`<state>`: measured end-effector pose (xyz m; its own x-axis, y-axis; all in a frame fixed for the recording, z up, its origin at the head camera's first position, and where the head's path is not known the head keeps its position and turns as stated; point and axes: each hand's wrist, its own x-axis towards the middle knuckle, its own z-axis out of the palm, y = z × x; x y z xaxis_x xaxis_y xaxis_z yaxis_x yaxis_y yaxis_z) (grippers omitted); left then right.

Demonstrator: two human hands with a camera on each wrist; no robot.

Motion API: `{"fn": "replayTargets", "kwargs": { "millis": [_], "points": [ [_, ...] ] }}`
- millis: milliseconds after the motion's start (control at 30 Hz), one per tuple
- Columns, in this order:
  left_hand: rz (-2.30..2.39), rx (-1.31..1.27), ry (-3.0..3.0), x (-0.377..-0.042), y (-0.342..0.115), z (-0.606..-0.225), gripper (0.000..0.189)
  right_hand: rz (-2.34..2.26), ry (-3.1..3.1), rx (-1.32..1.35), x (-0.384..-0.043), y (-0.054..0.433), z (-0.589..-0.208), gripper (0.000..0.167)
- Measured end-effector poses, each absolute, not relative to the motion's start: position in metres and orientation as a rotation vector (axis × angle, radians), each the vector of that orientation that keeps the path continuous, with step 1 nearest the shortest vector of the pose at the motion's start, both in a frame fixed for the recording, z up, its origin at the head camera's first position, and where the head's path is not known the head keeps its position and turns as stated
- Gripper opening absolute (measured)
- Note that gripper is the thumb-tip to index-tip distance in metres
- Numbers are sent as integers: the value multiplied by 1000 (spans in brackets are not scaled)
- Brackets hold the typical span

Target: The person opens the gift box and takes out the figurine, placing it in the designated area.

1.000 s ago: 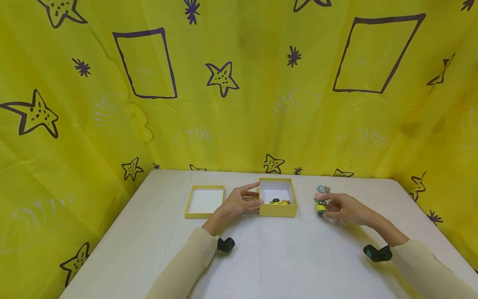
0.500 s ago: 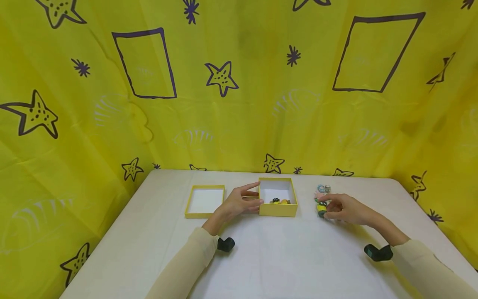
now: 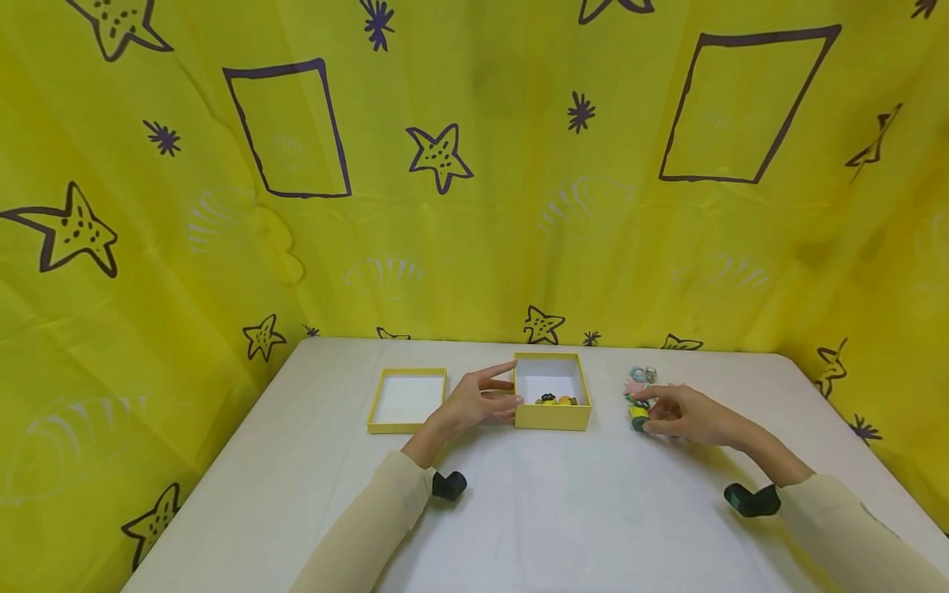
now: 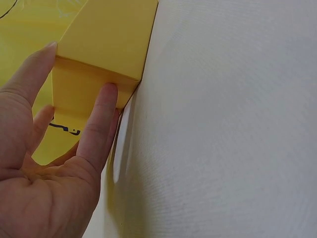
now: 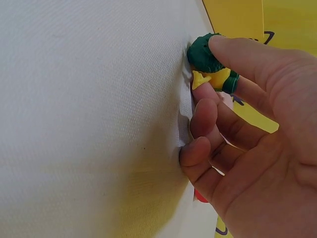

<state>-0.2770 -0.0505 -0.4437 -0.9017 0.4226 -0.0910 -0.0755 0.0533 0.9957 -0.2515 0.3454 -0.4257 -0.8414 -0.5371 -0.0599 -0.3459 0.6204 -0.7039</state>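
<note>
My left hand [image 3: 474, 401] rests against the left side of an open yellow box [image 3: 552, 418] with a white inside. In the left wrist view, its straight fingers [image 4: 101, 116] touch the box wall [image 4: 106, 37]. A couple of small yellow toy figures [image 3: 565, 401] lie in the box. Right of the box, my right hand [image 3: 685, 416] pinches a small yellow-and-green toy figure [image 3: 639, 416] between thumb and forefinger, low over the table. The right wrist view shows the thumb on the green part of the figure [image 5: 204, 54], with the other fingers curled below.
Left of my left hand lies the shallow yellow lid [image 3: 406, 401], white side up. More small toys [image 3: 639, 375], pink and light blue, lie just beyond my right hand. A yellow patterned curtain [image 3: 474, 247] stands behind the white table [image 3: 578, 519].
</note>
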Motion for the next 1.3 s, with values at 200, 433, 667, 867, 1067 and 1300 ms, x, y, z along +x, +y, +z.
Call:
{"fn": "replayTargets", "kwargs": {
  "millis": [200, 433, 667, 867, 1067, 1300],
  "points": [
    [1898, 352, 1987, -277, -50, -442, 75, -1051, 2574, -703, -250, 343, -424, 54],
    [1887, 352, 1996, -276, -51, -441, 75, -1045, 2582, -716, -249, 343, -423, 51],
    [1880, 342, 2007, -276, -50, -440, 74, -995, 2589, -726, -248, 343, -419, 54],
    [1878, 350, 2003, -275, -50, -439, 74, -961, 2578, -740, -248, 345, -413, 54],
    [1877, 344, 2008, -275, -49, -439, 74, -901, 2589, -796, -249, 350, -403, 56],
    [1871, 340, 2011, -275, -50, -440, 74, -810, 2641, -823, -250, 351, -386, 63]
  ]
}}
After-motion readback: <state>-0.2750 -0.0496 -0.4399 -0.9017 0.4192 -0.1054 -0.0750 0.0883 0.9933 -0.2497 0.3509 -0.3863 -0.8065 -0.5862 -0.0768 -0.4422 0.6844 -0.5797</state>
